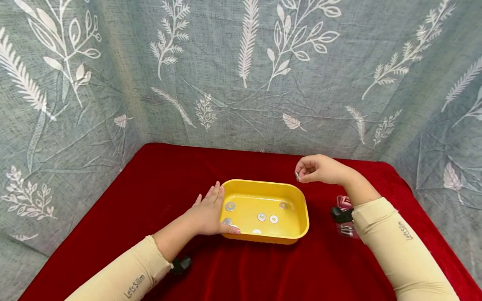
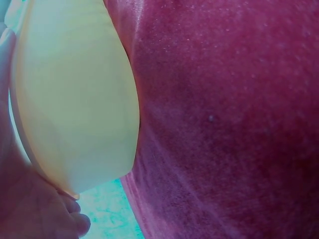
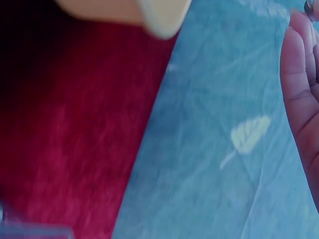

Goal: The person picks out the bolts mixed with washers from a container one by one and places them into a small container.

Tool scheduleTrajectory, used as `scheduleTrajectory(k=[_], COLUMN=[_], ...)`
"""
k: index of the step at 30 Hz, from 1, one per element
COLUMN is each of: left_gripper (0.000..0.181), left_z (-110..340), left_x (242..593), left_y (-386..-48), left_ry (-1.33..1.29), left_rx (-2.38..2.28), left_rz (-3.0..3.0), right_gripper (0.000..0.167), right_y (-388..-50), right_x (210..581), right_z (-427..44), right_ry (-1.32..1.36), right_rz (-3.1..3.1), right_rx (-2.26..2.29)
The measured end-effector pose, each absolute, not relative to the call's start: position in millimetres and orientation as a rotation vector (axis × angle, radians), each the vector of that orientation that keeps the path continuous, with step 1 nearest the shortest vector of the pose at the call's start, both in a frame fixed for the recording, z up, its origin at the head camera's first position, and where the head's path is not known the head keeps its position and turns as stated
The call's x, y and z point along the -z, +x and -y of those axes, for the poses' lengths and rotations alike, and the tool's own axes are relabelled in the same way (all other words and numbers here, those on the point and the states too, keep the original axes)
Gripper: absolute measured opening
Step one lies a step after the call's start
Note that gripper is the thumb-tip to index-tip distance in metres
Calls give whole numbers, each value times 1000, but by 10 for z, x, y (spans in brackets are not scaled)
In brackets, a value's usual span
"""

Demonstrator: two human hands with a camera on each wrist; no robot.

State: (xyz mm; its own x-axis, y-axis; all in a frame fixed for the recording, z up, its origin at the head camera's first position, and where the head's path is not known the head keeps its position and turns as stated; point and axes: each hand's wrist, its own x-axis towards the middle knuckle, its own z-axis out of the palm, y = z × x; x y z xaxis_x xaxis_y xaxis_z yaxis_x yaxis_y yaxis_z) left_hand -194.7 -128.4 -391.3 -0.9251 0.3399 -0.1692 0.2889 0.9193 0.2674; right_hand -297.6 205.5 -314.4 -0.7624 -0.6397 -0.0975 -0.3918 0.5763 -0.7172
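A yellow rectangular tray [image 1: 263,240] sits on the red cloth, with several flat silver washers [image 1: 261,217] scattered over its bottom. My left hand [image 1: 208,213] rests on the tray's left end, fingers straight along the side and thumb over the near rim. In the left wrist view, the tray's pale outer wall [image 2: 79,99] fills the left half. Above and beyond the tray's far right corner, my right hand [image 1: 320,169] pinches a small, short, rod-like silver metal piece [image 1: 297,176] between thumb and fingertips. Its exact kind is too small to tell.
Right of the tray, a clear plastic box [image 1: 347,230] holding small silver pieces lies partly under the right forearm and its black strap [image 1: 341,215]. The red cloth [image 1: 150,188] covers the table. Patterned grey-blue curtains [image 1: 226,104] hang behind and at both sides.
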Motion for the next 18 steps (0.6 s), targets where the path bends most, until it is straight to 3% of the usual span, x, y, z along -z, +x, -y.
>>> scheduleTrajectory(k=[18], left_gripper=[128], left_z=[1294], left_x=[3935], left_y=[-1947], left_ry=[448], left_rx=[-385], left_rz=[-2861], right_gripper=[21], right_y=[-2637], right_x=[3128], right_z=[-2985], right_ry=[-744], right_rz=[-2562], right_rx=[1089])
